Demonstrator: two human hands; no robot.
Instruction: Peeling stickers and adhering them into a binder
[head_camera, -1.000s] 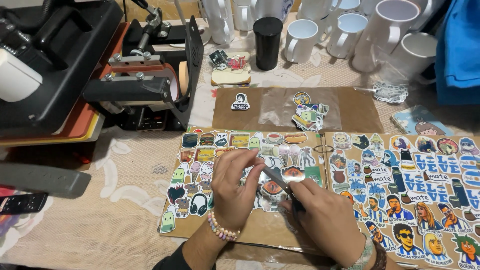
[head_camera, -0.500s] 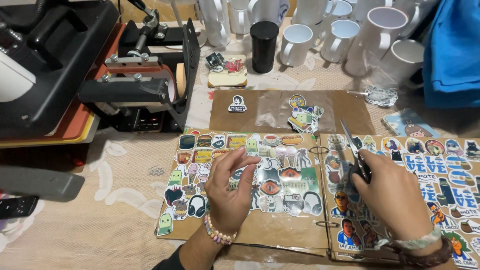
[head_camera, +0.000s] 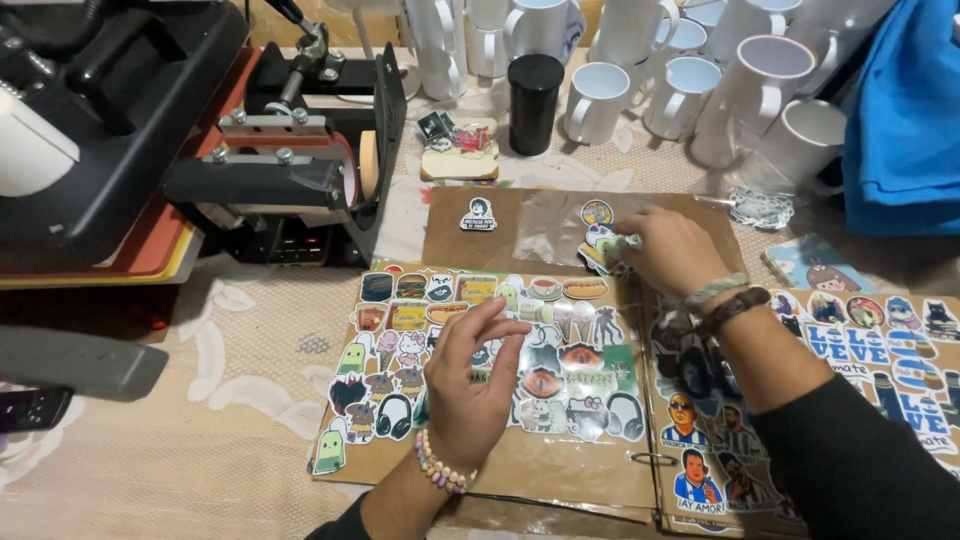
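A brown sheet covered with several colourful stickers lies in front of me. My left hand rests on it, fingers apart, holding nothing. My right hand reaches further back to a small pile of cut stickers on a brown card with a clear film. Its fingertips pinch a small sticker at that pile. Two single stickers, one dark and one round, lie on the same card. No scissors are visible.
A black heat press stands at the left. Several white mugs and a black cylinder line the back. More sticker sheets lie at the right, blue cloth beyond them. A dark handle sits at the left edge.
My right hand left the sheet's middle, swung right with scissors, then reached back to the sticker pile. My left hand stayed on the sheet and spread its fingers.
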